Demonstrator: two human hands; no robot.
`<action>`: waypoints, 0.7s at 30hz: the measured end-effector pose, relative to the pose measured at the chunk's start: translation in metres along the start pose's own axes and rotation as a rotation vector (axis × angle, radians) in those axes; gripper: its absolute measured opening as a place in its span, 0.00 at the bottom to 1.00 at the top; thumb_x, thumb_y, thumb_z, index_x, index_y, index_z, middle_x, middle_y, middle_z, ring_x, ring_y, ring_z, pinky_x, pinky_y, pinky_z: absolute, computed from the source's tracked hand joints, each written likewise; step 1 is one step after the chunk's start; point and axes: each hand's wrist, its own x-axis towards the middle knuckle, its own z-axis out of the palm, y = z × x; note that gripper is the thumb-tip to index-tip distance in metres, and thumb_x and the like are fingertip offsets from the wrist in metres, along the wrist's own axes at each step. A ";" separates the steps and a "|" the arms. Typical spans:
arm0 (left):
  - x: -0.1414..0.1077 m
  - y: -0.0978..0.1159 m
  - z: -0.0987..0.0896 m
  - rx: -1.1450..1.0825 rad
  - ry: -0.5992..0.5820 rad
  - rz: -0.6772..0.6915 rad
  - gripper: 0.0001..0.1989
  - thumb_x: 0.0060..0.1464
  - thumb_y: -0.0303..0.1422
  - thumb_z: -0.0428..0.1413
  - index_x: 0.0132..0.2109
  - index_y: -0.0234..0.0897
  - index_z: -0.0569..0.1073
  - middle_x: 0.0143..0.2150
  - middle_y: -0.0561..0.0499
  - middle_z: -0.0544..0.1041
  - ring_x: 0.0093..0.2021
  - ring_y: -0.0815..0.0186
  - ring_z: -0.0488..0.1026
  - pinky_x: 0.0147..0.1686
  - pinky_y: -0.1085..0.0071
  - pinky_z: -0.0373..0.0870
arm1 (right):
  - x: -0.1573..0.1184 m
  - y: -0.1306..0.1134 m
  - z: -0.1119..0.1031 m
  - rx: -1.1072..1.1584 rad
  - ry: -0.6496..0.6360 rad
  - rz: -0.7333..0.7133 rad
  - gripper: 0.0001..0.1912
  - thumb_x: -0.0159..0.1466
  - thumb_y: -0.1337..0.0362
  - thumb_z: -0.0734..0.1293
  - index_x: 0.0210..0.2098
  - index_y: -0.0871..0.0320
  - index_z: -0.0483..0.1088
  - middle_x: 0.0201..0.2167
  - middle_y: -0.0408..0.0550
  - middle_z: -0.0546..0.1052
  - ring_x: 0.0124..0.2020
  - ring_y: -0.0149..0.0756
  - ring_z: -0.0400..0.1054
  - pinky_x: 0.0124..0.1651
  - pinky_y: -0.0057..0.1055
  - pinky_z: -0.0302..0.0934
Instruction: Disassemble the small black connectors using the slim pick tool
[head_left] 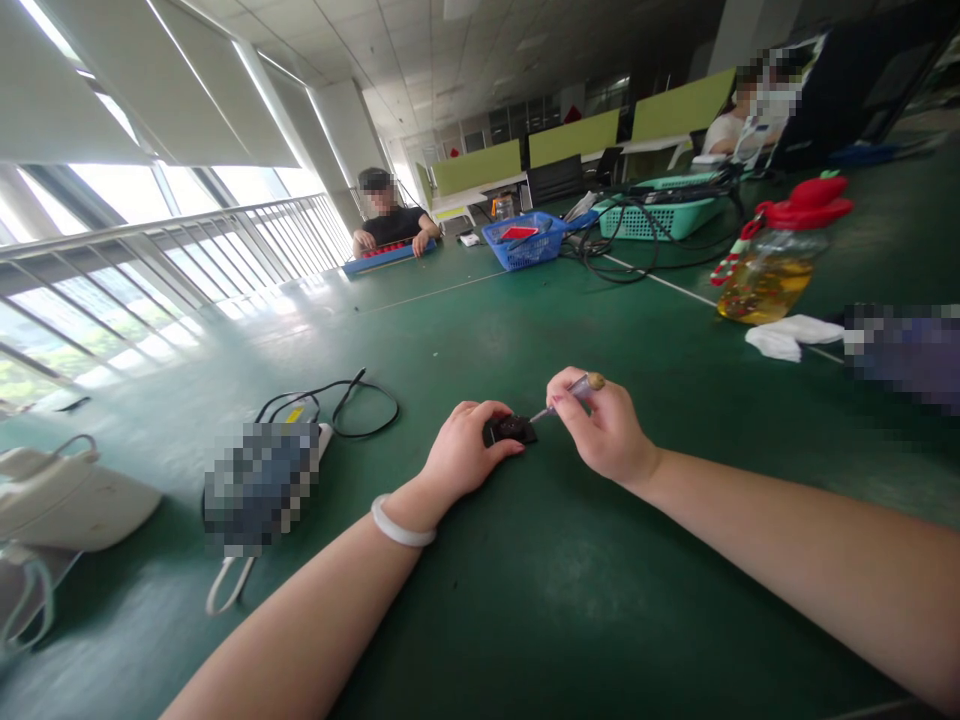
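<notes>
On the green table (480, 570) lies a small dark, flat piece (517, 430), partly covered by fingers. My left hand (466, 445) grips its left side between thumb and fingers; a white bangle (401, 523) circles that wrist. A screwdriver (574, 392) with a clear handle is pinched in my right hand (604, 430). Its thin shaft slants down to the left, and the tip meets or nearly meets the dark piece. Fine detail on the piece is too small to make out.
Left of my hands, a black cable (375, 430) lies by a blurred device (262, 485). A blue basket (525, 245), a green basket (652, 220) with cables, and a red-lidded jar (780, 265) stand farther back. One person (390, 220) sits across the table.
</notes>
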 end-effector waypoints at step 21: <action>0.000 0.006 -0.001 -0.014 -0.005 -0.011 0.12 0.51 0.36 0.59 0.43 0.41 0.73 0.41 0.52 0.77 0.46 0.59 0.69 0.47 0.63 0.66 | -0.001 -0.010 0.003 -0.109 -0.192 -0.404 0.05 0.55 0.72 0.59 0.28 0.56 0.62 0.22 0.43 0.69 0.25 0.33 0.60 0.38 0.36 0.58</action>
